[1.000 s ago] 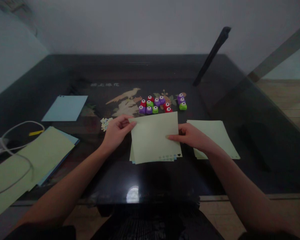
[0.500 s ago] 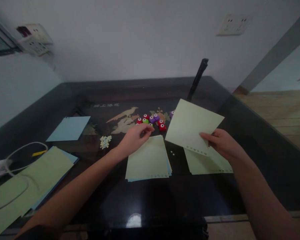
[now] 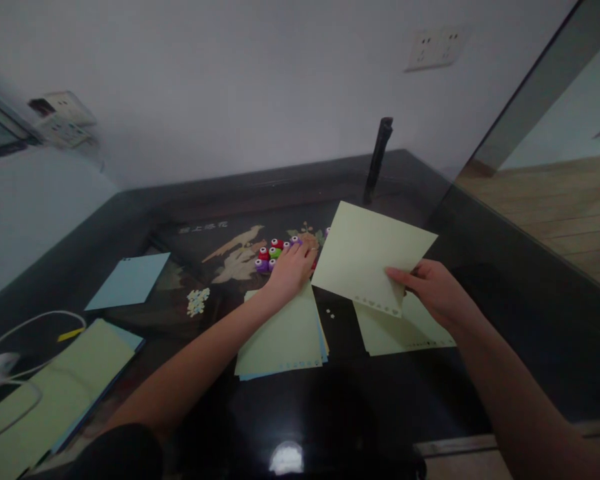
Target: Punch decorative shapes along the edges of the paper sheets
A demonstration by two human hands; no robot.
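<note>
My right hand (image 3: 433,287) pinches a pale green sheet of paper (image 3: 375,250) by its lower right part, held tilted above the table. A row of small punched shapes runs along that sheet's lower edge. My left hand (image 3: 293,272) lies over a cluster of small paper punches (image 3: 275,253) in red, purple and green with white eye-like tops. Its fingers reach forward over them; the thumb side is hidden. Under my left wrist is a stack of green, blue and yellow sheets (image 3: 285,333). More green sheets (image 3: 405,330) lie partly beneath the held paper.
On the dark glossy table (image 3: 330,413) are a pile of tiny cutouts (image 3: 198,302), a few loose ones (image 3: 331,313) and a blue sheet (image 3: 129,281). Long green and blue papers (image 3: 65,387) and a white cable (image 3: 35,317) occupy the left. A black post (image 3: 379,157) rises behind.
My left hand has moved forward from above the paper stack onto the punches. My right hand still holds the green sheet. The camera view has turned slightly.
</note>
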